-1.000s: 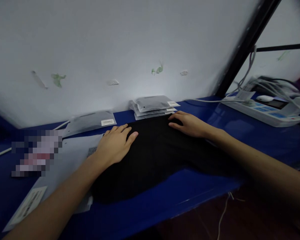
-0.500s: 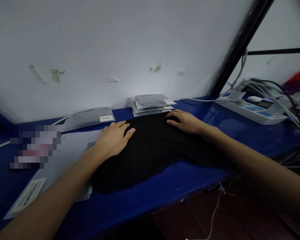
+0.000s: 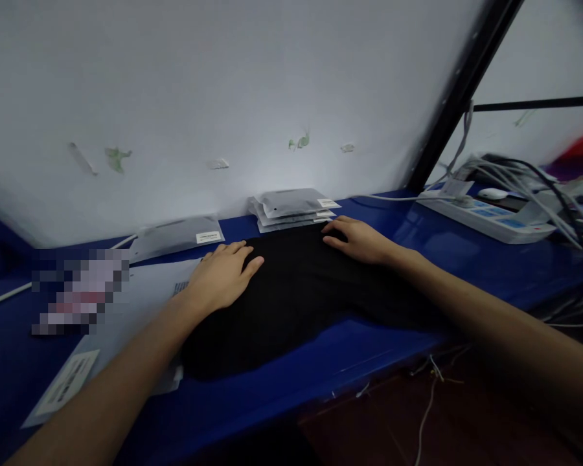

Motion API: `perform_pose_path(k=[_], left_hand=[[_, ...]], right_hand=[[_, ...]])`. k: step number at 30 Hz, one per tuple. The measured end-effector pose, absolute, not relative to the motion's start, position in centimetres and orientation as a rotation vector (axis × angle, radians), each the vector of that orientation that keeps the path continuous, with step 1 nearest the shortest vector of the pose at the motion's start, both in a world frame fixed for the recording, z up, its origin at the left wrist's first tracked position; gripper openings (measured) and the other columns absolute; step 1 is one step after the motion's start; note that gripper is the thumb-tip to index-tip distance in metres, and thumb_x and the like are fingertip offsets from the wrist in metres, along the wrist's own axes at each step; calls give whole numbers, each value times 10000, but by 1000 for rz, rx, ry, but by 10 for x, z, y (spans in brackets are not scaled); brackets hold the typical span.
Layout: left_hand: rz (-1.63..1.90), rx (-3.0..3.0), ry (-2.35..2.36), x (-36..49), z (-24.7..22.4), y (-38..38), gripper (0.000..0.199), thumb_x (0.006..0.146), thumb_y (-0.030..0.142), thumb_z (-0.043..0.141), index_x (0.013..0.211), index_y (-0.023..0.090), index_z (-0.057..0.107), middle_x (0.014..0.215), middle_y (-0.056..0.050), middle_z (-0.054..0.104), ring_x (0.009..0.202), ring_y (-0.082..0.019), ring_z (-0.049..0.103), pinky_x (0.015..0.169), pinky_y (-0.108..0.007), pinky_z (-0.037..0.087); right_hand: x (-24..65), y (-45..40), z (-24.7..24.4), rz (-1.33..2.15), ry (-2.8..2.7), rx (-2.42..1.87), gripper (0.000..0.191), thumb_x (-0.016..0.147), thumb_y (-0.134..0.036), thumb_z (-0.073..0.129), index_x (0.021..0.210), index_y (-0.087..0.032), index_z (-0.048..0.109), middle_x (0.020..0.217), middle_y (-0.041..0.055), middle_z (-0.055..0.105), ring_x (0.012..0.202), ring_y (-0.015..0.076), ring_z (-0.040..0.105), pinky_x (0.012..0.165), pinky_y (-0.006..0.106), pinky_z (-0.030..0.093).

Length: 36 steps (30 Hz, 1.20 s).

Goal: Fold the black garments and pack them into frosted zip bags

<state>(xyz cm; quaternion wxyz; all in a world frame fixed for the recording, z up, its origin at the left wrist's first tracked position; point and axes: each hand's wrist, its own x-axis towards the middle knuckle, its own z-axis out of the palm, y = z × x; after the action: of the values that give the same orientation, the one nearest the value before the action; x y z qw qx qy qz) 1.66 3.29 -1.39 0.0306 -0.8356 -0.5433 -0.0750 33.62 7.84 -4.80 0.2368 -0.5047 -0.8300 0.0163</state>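
Note:
A black cloth garment (image 3: pixel 282 298) lies spread over the blue table, its exact kind not clear. My left hand (image 3: pixel 226 272) rests flat on its left part, fingers stretched toward the far edge and thumb apart. At the far right edge of the cloth is my right hand (image 3: pixel 354 238), palm down, its fingers slightly bent and its thumb held away from them. Neither hand grips the fabric. Beside and partly under my left forearm lies a frosted plastic bag (image 3: pixel 140 291) with a barcode label near its front corner.
Against the white wall lie a stack of frosted bags (image 3: pixel 296 202) and another labelled bag (image 3: pixel 175 236). A blurred-out item (image 3: pixel 80 291) is at the left. On the right, a power strip (image 3: pixel 486 217) carries tangled cables. The blue table's (image 3: pixel 320 375) front edge runs close by.
The camera view has shifted slightly, moving the scene a little in the picture. Both hands keep nearly the same places on the black cloth.

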Motion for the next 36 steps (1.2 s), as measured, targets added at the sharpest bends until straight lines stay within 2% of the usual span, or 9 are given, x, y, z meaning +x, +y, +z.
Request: perform_pose_path(k=[6,15,19,24,28,33,36], left_hand=[[-279,-2604,-1645,14,-8,38,510,986,514,306,1274,202,589,1356,-98,587,1228,-304,541,1023,-474,418],[-219,-2530,-1577,11,-2,75,384,961,277,340,1177,137,626,1233,-146,632,1157,-294,578,977,-421,442],[-183,-2516,-1605,15,3,84,276,925,276,440,1053,170,660,1131,-136,680,1057,-316,625,872,-417,478],[-224,-2471,-1690,16,5,87,192,905,280,488,1021,202,620,970,-108,706,900,-311,659,699,-378,482],[-285,-2452,-1721,16,6,87,169,893,288,508,1005,206,605,938,-104,700,898,-309,655,696,-368,469],[-387,-2455,-1770,11,11,83,142,893,287,491,979,219,583,842,-61,702,820,-257,671,684,-340,477],[-549,-2562,-1687,10,15,72,91,861,263,508,935,226,543,957,-56,712,892,-234,672,759,-338,493]], right_hand=[[332,86,-47,-82,-2133,-1536,288,951,-317,417,1139,-191,594,1132,129,573,991,248,623,930,407,498],[321,95,-47,-217,-2110,-1647,280,938,-299,466,1137,-171,616,1148,141,562,968,249,617,917,377,491],[320,99,-49,-205,-2082,-1620,244,922,-262,480,1076,-138,623,1098,157,563,952,247,604,932,374,474],[324,107,-54,-122,-1941,-1559,121,866,-240,525,937,-174,598,968,107,584,841,222,587,828,380,492],[330,110,-55,-64,-1829,-1515,71,831,-232,546,876,-187,577,898,83,604,805,203,581,765,348,484],[335,101,-43,-19,-1752,-1471,107,829,-258,534,904,-194,575,939,82,648,781,191,601,762,333,479],[340,93,-33,12,-1778,-1461,81,796,-256,543,848,-203,578,919,79,654,801,199,608,780,333,481]])
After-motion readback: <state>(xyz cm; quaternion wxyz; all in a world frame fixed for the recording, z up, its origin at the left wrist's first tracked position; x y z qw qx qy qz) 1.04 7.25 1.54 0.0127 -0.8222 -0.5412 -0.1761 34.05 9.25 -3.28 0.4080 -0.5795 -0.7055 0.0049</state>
